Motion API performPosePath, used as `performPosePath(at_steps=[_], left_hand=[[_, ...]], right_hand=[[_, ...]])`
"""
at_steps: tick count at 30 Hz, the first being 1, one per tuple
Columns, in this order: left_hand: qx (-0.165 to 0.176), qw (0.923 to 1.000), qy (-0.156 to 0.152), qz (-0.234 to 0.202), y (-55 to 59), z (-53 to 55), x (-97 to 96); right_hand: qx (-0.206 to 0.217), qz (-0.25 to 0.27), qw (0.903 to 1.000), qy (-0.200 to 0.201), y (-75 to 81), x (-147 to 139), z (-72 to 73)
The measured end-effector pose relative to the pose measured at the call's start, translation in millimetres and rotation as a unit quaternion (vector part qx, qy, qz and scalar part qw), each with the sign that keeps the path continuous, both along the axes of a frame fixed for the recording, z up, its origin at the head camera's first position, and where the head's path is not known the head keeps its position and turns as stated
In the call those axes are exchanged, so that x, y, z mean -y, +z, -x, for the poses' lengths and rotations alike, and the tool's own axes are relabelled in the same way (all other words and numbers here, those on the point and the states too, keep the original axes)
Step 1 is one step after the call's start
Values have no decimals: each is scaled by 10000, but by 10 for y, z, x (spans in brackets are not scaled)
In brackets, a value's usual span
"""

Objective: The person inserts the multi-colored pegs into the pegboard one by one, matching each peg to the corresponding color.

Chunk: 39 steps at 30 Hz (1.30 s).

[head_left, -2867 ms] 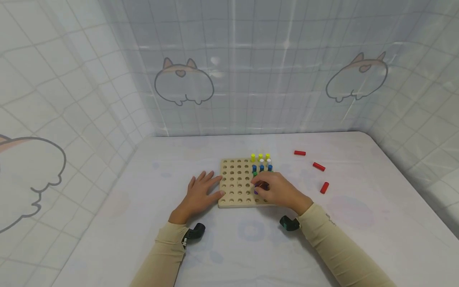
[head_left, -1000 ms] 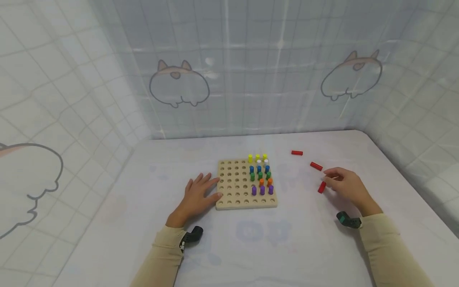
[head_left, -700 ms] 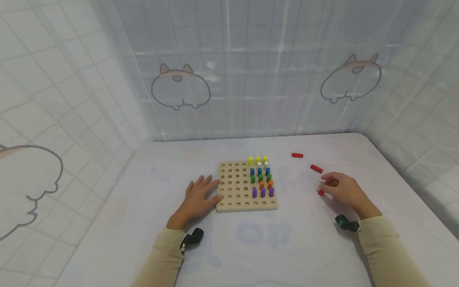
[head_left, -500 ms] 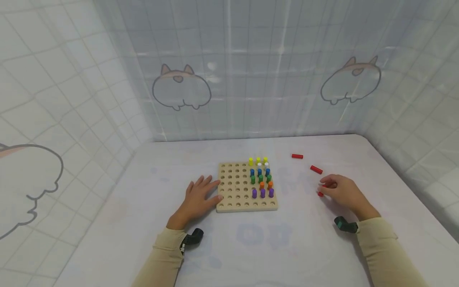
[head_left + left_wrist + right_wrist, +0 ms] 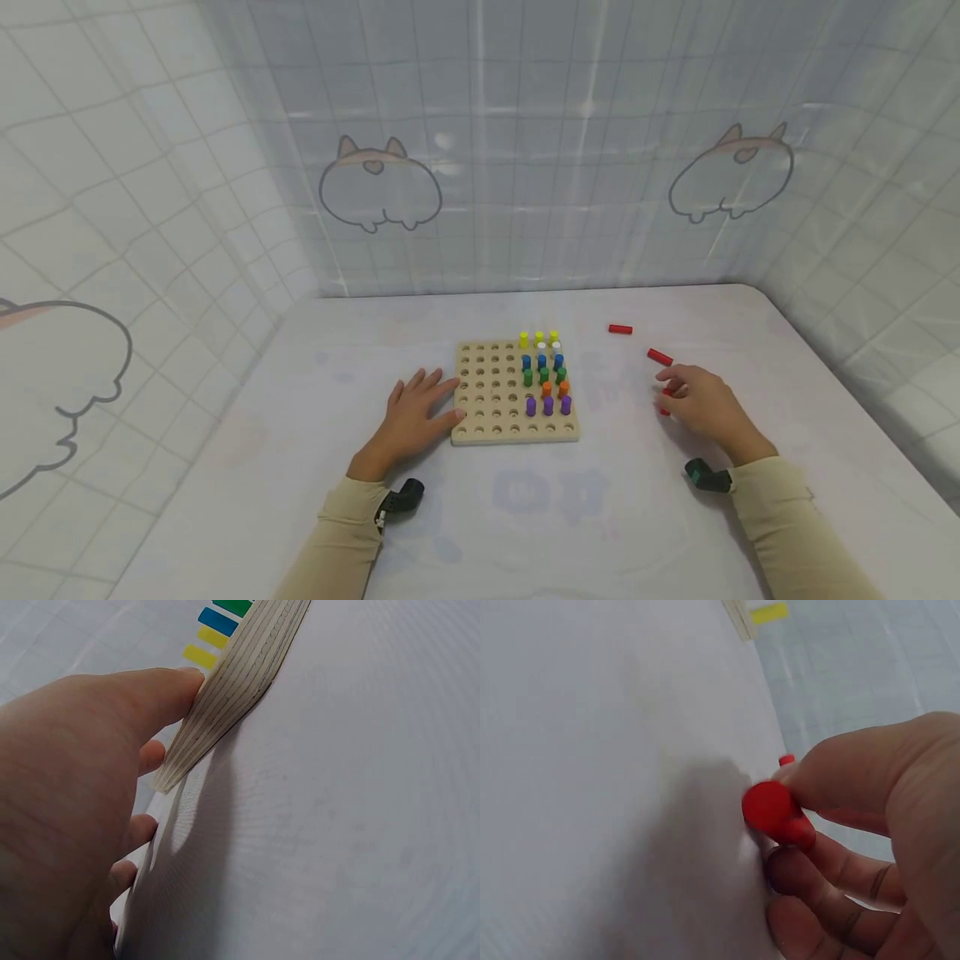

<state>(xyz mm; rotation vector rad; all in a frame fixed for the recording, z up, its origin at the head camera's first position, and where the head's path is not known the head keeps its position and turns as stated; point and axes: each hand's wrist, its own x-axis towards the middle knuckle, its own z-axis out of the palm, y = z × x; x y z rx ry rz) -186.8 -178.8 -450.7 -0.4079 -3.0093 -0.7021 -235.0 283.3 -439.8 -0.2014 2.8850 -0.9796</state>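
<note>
In the head view a wooden pegboard [image 5: 514, 441] lies on the table, with yellow pegs [image 5: 523, 340], white pegs [image 5: 542, 350], blue pegs [image 5: 542, 362], green pegs [image 5: 528, 377], orange pegs [image 5: 563, 389] and purple pegs [image 5: 548, 407] standing upright in its right-hand columns. My left hand [image 5: 408, 425] rests with spread fingers at the board's left side; its thumb touches the edge in the left wrist view. To the right of the board, my right hand [image 5: 708, 408] pinches a red peg [image 5: 766, 806] between thumb and fingers, close to the table. The fingers partly hide that peg.
Two other red pegs lie on the table: one red peg [image 5: 660, 357] just beyond my right hand, another red peg [image 5: 620, 329] farther back. Behind the table [image 5: 525, 517] hangs a tile-patterned curtain [image 5: 525, 167].
My right hand has left a purple peg on the board, moved right to the nearest red peg, and taken hold of it, now shifting slightly left. The left hand stays at the board.
</note>
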Motion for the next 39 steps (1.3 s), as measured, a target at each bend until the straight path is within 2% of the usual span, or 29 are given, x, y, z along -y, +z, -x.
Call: performPosePath(at_steps=[5,9,17,21,26,31,33,39], left_hand=[[1,10000,-6,-47,11,-17,0],[3,10000,6,-22,15,-18,1],[29,10000,7,37,30,-5,2],[56,9999,21,84,25,-3,8],[29,10000,30,29,18,-2,18],[-5,10000,8,-46,-3,1,10],[39,10000,19,-49,-3,-1,4],[139,9999,60,-4,8,8,4]], right_hand=[[-109,-23,9998,151,21,72,-15],[-115,92,9998,101,9,82,-14],[-157,696,9974,-116,-44,87,-23],[-129,1373,9903,-146,-59,141,-38],[288,2226,9741,-288,-43,248,-51],[561,2484,9654,-563,-31,323,-77],[624,2589,9623,-555,-29,358,-88],[686,2484,9658,-299,-51,481,-93]])
